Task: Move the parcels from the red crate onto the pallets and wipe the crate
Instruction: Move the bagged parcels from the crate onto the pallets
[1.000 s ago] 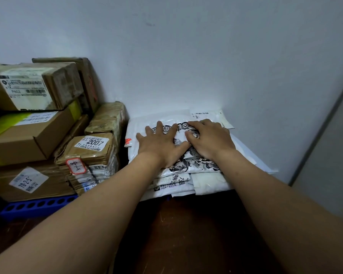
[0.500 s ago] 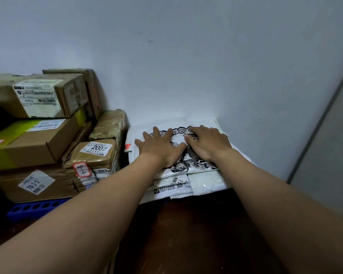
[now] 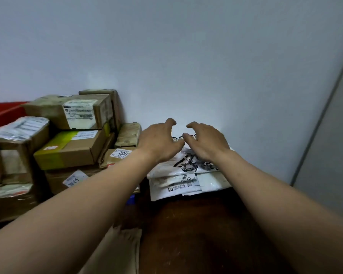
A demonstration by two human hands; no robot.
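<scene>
A stack of white soft parcels lies against the wall, the top one printed with a black pattern. My left hand and my right hand hover just above the top parcel, fingers loosely curled, holding nothing. Brown cardboard boxes are stacked to the left of the white parcels. A red crate edge shows at the far left behind the boxes. A sliver of blue pallet peeks out under my left forearm.
A pale wall stands right behind the parcels, with a grey panel at the right. Dark brown floor lies in front of the stack. Crumpled brown paper sits at the bottom.
Both hands have lifted off the top white parcel, where they lay flat, and now hang above it with curled fingers. The camera has tilted up and turned left.
</scene>
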